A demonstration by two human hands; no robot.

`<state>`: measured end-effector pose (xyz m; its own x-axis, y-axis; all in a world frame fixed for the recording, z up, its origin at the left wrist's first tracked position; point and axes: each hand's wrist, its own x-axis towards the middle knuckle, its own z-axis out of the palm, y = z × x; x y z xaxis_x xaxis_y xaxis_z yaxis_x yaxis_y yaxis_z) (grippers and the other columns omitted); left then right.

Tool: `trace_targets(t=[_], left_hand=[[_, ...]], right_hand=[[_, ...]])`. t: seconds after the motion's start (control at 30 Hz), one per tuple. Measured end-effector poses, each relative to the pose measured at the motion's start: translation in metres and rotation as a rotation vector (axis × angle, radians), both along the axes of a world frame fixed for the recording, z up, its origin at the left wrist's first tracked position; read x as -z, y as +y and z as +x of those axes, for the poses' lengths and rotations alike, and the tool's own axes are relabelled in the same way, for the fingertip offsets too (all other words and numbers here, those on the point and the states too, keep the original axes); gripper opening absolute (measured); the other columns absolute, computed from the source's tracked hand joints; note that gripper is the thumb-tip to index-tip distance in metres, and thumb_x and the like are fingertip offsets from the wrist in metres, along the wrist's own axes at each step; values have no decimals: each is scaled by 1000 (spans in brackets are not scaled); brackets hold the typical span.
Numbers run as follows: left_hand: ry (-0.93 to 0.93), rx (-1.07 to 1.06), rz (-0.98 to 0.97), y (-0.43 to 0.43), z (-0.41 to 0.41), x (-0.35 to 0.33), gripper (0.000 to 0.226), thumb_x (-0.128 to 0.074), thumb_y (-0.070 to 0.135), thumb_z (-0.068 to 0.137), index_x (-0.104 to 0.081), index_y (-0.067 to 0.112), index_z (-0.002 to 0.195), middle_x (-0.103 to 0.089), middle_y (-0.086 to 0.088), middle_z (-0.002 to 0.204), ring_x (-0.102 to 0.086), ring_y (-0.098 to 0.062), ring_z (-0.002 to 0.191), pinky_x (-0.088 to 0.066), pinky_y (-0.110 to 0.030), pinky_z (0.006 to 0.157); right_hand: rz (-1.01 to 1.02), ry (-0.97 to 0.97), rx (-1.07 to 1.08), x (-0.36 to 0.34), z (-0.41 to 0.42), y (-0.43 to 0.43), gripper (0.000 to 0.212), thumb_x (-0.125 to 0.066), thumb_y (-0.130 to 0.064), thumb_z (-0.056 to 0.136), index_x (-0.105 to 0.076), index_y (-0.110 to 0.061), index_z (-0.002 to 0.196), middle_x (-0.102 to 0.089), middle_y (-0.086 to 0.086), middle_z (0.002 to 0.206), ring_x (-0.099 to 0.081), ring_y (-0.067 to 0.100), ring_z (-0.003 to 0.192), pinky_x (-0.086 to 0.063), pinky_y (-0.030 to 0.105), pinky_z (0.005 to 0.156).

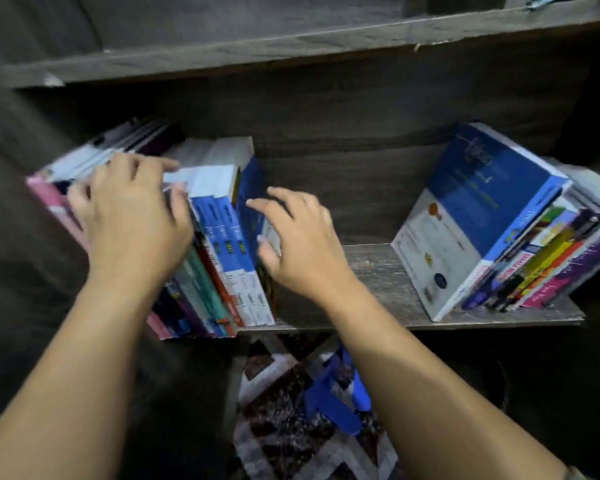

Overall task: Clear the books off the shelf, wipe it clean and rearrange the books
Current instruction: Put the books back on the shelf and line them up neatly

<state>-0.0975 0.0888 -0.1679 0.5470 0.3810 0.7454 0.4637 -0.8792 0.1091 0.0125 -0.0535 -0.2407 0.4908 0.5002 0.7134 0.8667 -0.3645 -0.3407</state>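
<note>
While left hand (132, 216) lies spread on books (227, 244), right hand (302, 247) touches them.

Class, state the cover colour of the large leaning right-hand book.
Large leaning book: blue above, white below; head view.

A single wide-angle camera, worn on the person's head, looks forward and steeply down onto the shelf (371, 268). It sits near: the shelf runs almost from one side of the picture to the other. The left forearm (66, 375) and right forearm (430, 375) rise from the bottom corners towards the shelf's front edge. Above the shelf, the upper board (291, 46) crosses the top of the picture on a slant. Below the shelf's front edge the view takes in a patterned covering (284, 431). Blur softens what stands at the shelf's left end.
</note>
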Motion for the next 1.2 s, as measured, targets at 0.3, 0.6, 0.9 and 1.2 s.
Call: trace_targets(t=[0.3, 0.6, 0.9, 1.2], left_hand=[[117, 93, 123, 22, -20, 30, 40, -40, 32, 94, -53, 18, 130, -55, -1, 130, -38, -23, 131, -12, -51, 109], [94, 99, 118, 26, -18, 35, 40, -38, 32, 95, -52, 18, 129, -54, 2, 130, -36, -20, 133, -9, -49, 111], [-32, 128, 70, -3, -7, 47, 46, -46, 30, 91, -51, 13, 134, -49, -4, 138, -25, -25, 143, -3, -51, 114], [401, 348, 130, -49, 40, 117, 57, -39, 38, 94, -45, 9, 142, -41, -8, 149, -23, -26, 145, -11, -51, 116]], right_hand=[[32, 219, -179, 2, -27, 51, 80, -69, -33, 85, -17, -44, 145, -24, 16, 150, -36, 38, 133, -43, 53, 100], [151, 235, -48, 3, -29, 56, 77, -67, -24, 72, -21, -37, 133, -36, 8, 139, -54, 33, 112, -53, 51, 80], [429, 324, 169, 10, -22, 40, 86, -70, -14, 75, -14, -35, 136, -45, 4, 140, -57, 26, 104, -47, 35, 85], [529, 381, 395, 6, 24, -45, 74, -66, -22, 71, -23, -37, 129, -56, 4, 118, -61, 21, 90, -54, 43, 78]])
